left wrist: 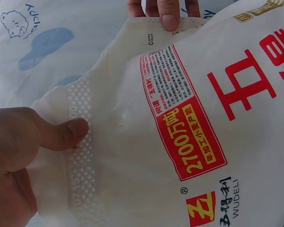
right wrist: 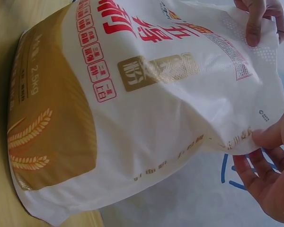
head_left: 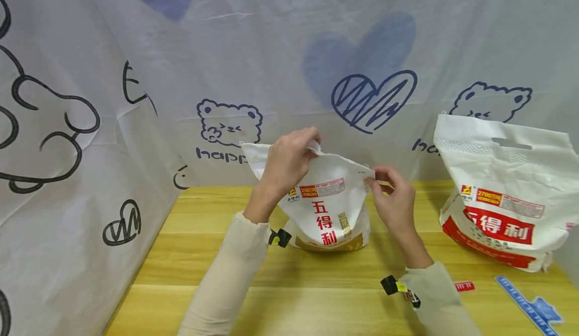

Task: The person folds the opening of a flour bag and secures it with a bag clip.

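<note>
The white flour bag (head_left: pixel 325 213) stood on the wooden table (head_left: pixel 181 235), in front of the printed cloth (head_left: pixel 280 84), its broad base resting on the boards and its upper part drawn up and creased. It looked soft and pliable, a smooth woven skin that might slip a little under dry skin; its rounded lower half suggested a dense, fairly heavy fill that would sag and shift, while the top flap seemed thin and light. The upper band and corners offered the easiest pinch, though a full lift would probably be safer with a palm beneath the base. The left hand (head_left: pixel 289 160) gripped the top edge, its thumb (left wrist: pixel 71 135) pressed on the dotted band (left wrist: pixel 85 179) and its other fingers mostly hidden behind. The right hand (head_left: pixel 395 200) pinched the top right corner, thumb in front and fingers (right wrist: pixel 251 177) behind, with only the thin material between them. A second flour bag (head_left: pixel 506 200) stood well apart to the right, near a blue ruler (head_left: pixel 526 306).
</note>
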The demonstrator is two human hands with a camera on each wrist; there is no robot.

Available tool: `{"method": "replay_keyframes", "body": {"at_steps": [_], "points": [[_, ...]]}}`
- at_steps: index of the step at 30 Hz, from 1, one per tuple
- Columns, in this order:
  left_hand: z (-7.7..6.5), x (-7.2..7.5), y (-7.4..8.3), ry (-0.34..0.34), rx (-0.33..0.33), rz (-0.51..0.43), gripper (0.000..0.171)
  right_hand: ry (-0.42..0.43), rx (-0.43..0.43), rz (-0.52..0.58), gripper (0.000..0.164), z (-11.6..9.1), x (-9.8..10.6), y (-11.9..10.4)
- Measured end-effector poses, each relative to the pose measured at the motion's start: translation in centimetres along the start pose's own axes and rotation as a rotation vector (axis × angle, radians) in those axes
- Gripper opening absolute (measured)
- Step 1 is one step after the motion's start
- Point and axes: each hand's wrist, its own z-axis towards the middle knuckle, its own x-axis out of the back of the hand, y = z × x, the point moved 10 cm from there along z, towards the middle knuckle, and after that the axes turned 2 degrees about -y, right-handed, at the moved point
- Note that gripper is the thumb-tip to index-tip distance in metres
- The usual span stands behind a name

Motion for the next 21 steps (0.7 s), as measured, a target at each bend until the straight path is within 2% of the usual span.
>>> {"method": "replay_keyframes", "body": {"at_steps": [6,9,14,16,21], "points": [[-0.4,0.2,-0.1,0.015,-0.015,-0.002,0.021,-0.003,0.04,-0.017,0.016,-0.5,-0.1,-0.1],[-0.7,0.1,-0.1,-0.015,-0.021,-0.001,0.022,-0.004,0.063,0.008,0.016,-0.8,-0.1,-0.3],[-1.2,0.0,0.1,-0.088,-0.01,-0.019,0.022,-0.023,0.071,0.032,0.015,-1.2,0.1,-3.0],[-1.4,0.1,0.1,-0.098,0.001,-0.037,0.025,-0.045,0.065,0.037,0.014,-1.4,0.1,-4.0],[-1.6,0.3,0.0,-0.111,0.04,-0.055,0.025,-0.085,0.043,0.069,0.014,-1.7,0.0,-4.3]]}}
